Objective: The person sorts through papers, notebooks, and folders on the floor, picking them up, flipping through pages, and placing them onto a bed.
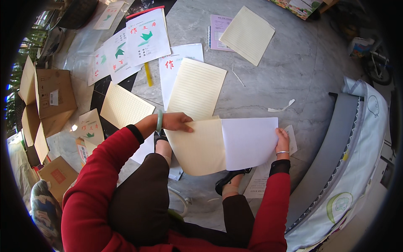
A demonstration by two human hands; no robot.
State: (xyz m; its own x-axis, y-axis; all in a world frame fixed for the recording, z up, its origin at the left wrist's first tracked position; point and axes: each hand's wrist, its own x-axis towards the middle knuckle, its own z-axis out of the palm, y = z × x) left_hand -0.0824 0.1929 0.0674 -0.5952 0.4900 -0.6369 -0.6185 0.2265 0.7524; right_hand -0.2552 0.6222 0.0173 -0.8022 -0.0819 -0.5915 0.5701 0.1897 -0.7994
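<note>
Between my two hands an exercise book is spread open, with a cream page [200, 146] on the left and a plain white sheet [250, 141] on the right. My left hand [178, 122], below a green bangle, grips the top left edge of the cream side, thumb on the page. At the right edge of the white sheet, my right hand [281, 140] pinches it. A lined cream sheet [198, 88] lies on the floor just beyond the book, partly over a white composition book cover [181, 55]. To its left rests a cream grid-ruled sheet [126, 104].
Several composition covers [148, 37] overlap at the upper left, near a yellow strip [148, 74]. A purple booklet [220, 31] lies partly under another lined sheet [248, 36]. An open cardboard box [56, 91] stands left; a grey padded bed side [324, 148] runs along the right. Paper scraps [281, 106] dot the floor.
</note>
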